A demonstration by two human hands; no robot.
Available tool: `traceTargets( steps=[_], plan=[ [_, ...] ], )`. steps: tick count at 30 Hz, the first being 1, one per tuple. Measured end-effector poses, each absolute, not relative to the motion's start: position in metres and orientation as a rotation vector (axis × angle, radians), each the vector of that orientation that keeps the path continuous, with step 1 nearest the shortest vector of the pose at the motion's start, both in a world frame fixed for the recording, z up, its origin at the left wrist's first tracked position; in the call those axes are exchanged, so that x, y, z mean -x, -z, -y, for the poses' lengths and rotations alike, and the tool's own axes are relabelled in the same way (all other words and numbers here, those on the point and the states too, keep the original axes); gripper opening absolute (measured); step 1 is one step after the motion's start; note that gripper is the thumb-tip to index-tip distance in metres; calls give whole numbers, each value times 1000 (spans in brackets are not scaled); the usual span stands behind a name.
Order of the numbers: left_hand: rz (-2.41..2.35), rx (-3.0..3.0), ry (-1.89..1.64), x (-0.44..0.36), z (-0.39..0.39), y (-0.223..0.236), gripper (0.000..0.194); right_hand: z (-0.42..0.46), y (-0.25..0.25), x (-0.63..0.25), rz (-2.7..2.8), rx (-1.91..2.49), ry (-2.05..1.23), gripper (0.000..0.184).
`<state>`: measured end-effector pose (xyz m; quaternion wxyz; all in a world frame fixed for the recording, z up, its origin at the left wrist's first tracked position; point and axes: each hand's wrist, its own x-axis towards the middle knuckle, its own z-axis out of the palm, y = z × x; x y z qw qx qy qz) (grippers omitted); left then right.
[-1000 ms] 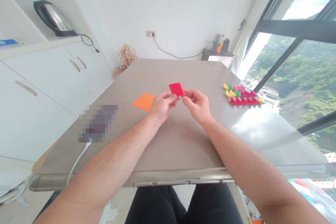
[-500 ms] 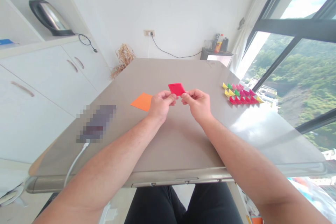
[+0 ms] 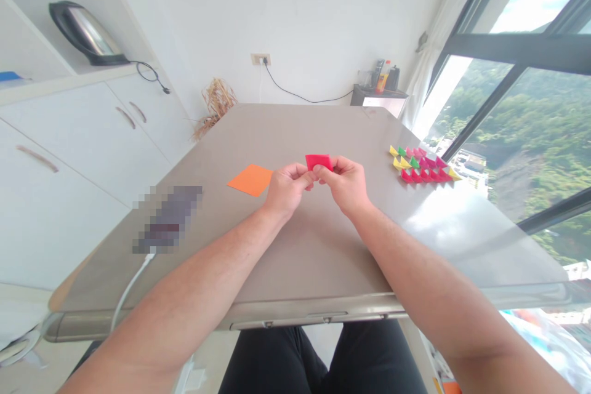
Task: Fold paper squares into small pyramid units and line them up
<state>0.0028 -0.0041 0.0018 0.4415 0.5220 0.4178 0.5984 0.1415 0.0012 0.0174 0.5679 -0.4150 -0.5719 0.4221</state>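
1. Red paper [image 3: 319,160] is folded small and held up over the middle of the desk [image 3: 305,265].
2. Left hand [image 3: 284,189] pinches the red paper near its bottom left corner, with the fingers bent.
3. Right hand [image 3: 348,186] grips the red paper too. Its thumb presses on the front, and its fingers go behind the right side.
4. Orange paper [image 3: 250,181] lies flat on the desk, just left of the left hand.
5. Little folded papers [image 3: 425,176] stand in rows on the right side of the desk. They are red, pink, purple, yellow and green.
6. On the left, a dark thing [image 3: 172,218] is too blurry to name. A white cord [image 3: 130,286] runs from it.
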Motion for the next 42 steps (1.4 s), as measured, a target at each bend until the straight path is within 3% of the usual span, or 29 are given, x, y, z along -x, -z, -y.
traceTargets(
  steps=[8,14,25,42],
  plan=[
    [-1030,-1316,-1487,0,3,-1,27,-1,-20,-145,1298,961,-1029,13],
    [-1059,-1302,-1526,2,3,-2,18,-2,-19,-148,1313,1039,-1010,22],
    [-1060,-1280,-1552,9,-3,-3,17,-4,-19,-155,1353,1071,-952,25],
    [-1065,-1416,-1389,4,2,3,19,-4,-16,-152,1346,1013,-1012,15]
  ],
)
